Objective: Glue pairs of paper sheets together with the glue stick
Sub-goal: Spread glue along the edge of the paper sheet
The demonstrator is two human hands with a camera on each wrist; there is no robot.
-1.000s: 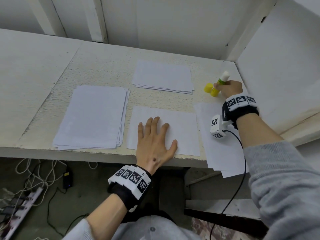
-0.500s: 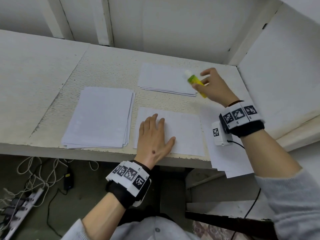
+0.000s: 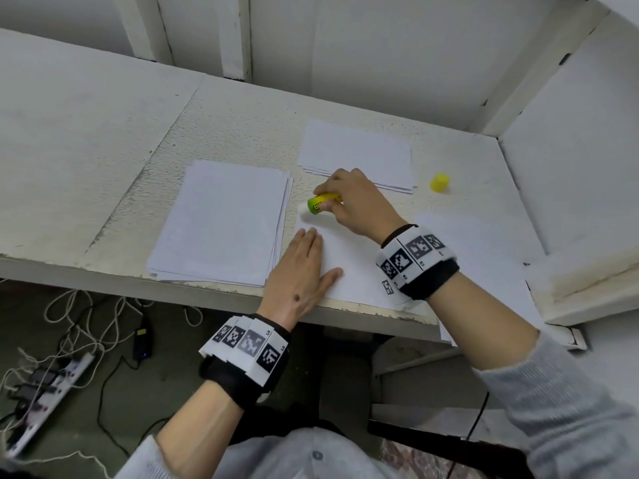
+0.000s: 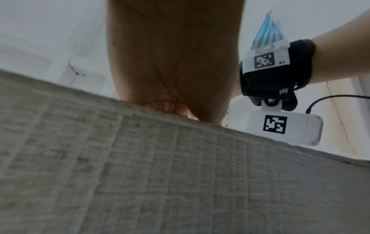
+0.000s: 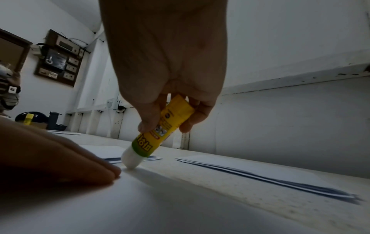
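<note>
The glue stick (image 5: pixel 160 136), pinched in the right hand (image 3: pixel 359 205), is tilted toward ten o'clock, tip touching the sheet (image 3: pixel 349 267) pressed flat under the left hand's (image 3: pixel 301 267) straight fingers.

A power strip (image 3: pixel 45 385) and tangled cables (image 3: pixel 79 326) lie on the floor below the table (image 3: pixel 86 140) edge.

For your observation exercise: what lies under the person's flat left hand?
Under the left hand lies a single white sheet on the table; the glue stick tip touches its far corner. The part under the palm is covered.
</note>
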